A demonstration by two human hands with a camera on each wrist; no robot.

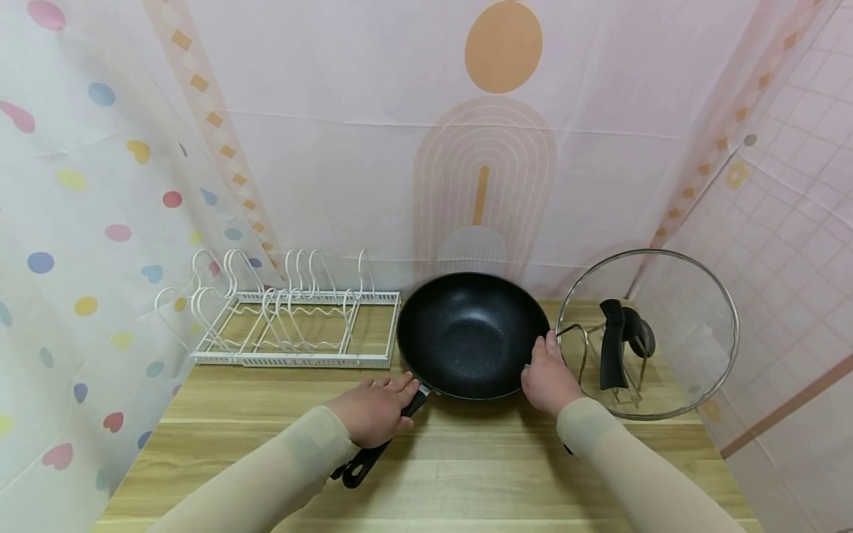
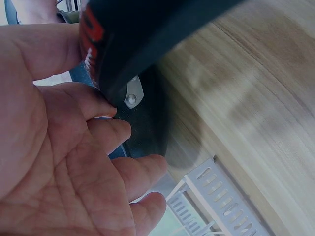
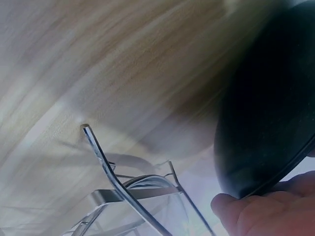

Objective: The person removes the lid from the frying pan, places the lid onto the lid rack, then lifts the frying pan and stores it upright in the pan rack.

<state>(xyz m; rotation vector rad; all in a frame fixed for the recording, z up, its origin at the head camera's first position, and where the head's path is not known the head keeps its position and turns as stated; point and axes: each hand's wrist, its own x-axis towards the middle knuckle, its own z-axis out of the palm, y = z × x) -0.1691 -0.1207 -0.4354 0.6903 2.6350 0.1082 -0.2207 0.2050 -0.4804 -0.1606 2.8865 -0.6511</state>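
Note:
A black pan (image 1: 474,337) stands on the wooden table at the centre, its handle (image 1: 416,402) pointing down and left. My left hand (image 1: 375,409) lies over the handle near the pan, with the handle between thumb and index finger; in the left wrist view the other fingers of this hand (image 2: 74,142) are loosely bent beside the handle (image 2: 128,44). My right hand (image 1: 550,376) holds the pan's right rim. In the right wrist view, fingertips of the right hand (image 3: 270,211) touch the edge of the dark pan (image 3: 266,108).
A white wire rack (image 1: 293,360) stands to the left of the pan. At the right, a glass lid (image 1: 693,326) with a black handle (image 1: 611,348) stands upright in a metal stand (image 1: 584,355). Another black handle (image 1: 360,465) lies below my left hand. Patterned curtains (image 1: 333,148) hang behind.

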